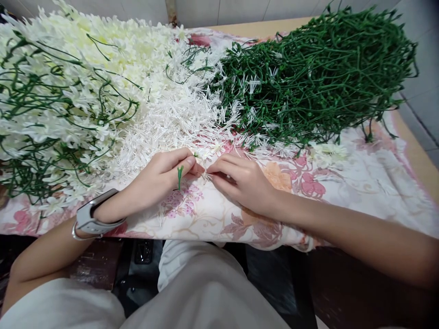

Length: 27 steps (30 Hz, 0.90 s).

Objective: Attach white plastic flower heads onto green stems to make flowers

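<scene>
My left hand (171,171), with a grey watch on its wrist, is closed around a green plastic stem (180,177); one forked end pokes out over the thumb. Thumb and fingers of my right hand (240,180) pinch together, fingertips almost meeting those of the left. A small white stamen piece (207,176) shows at the right fingertips, partly hidden. Just beyond both hands spreads a heap of loose white stamens (171,109). A white artificial blossom (216,147) lies close behind the fingertips.
White artificial flowers (113,45) with green stems are piled at the left. A large bundle of bare green stems (336,77) fills the back right. Floral cloth (370,183) covers the table, and some pale petals (327,154) lie at the right.
</scene>
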Available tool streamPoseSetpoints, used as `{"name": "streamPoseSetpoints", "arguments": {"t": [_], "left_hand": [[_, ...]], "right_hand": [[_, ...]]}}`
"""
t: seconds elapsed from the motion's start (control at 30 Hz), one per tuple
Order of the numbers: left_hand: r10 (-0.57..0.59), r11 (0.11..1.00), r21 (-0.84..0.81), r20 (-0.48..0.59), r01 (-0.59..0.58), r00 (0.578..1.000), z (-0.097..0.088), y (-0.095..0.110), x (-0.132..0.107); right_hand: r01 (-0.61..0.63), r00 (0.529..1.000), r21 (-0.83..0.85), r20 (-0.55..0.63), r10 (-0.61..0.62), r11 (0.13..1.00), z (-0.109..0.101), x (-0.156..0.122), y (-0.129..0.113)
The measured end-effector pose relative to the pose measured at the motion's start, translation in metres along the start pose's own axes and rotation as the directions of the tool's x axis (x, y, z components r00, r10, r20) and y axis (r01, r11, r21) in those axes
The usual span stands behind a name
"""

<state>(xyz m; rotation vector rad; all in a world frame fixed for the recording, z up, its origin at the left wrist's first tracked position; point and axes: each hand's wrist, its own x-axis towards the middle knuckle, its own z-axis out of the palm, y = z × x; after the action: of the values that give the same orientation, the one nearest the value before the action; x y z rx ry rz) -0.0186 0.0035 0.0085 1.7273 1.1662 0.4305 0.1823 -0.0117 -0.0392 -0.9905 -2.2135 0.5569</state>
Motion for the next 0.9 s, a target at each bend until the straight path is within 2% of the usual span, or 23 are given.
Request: {"name": "streamPoseSetpoints", "arguments": {"t": [0.23,0.4,0.47,0.53,0.6,0.67,0.77,0.9], "left_hand": [[-0.075,0.974,-0.216,-0.011,0.071,0.997,0.001,0.010,0.004],[-0.104,0.981,-0.170,-0.046,0.095,0.994,0.003,0.009,0.008],[-0.063,0.996,-0.063,-0.105,0.057,0.992,0.004,0.005,0.008],[0.028,0.986,0.164,-0.201,0.005,0.979,0.005,0.000,0.007],[0.151,0.895,0.446,-0.256,-0.022,0.955,0.005,-0.003,0.005],[0.226,0.783,0.621,-0.238,-0.031,0.945,0.006,-0.005,0.004],[0.273,0.703,0.710,-0.206,-0.049,0.940,0.005,-0.006,0.003],[0.435,0.627,0.774,-0.257,-0.086,0.863,0.006,-0.005,0.003]], "right_hand": [[-0.151,0.988,0.199,0.014,0.151,0.968,-0.010,0.004,0.001],[-0.190,0.981,0.290,0.020,0.192,0.938,-0.012,0.005,0.002],[-0.215,0.975,0.328,0.017,0.222,0.920,-0.012,0.004,0.003],[-0.239,0.967,0.366,0.001,0.256,0.899,-0.012,0.004,0.004],[-0.259,0.957,0.402,-0.019,0.290,0.878,-0.012,0.004,0.005],[-0.275,0.948,0.435,-0.024,0.317,0.857,-0.012,0.003,0.006],[-0.288,0.941,0.470,-0.024,0.339,0.834,-0.012,0.003,0.007],[-0.298,0.923,0.542,-0.044,0.381,0.786,-0.012,0.004,0.007]]}}
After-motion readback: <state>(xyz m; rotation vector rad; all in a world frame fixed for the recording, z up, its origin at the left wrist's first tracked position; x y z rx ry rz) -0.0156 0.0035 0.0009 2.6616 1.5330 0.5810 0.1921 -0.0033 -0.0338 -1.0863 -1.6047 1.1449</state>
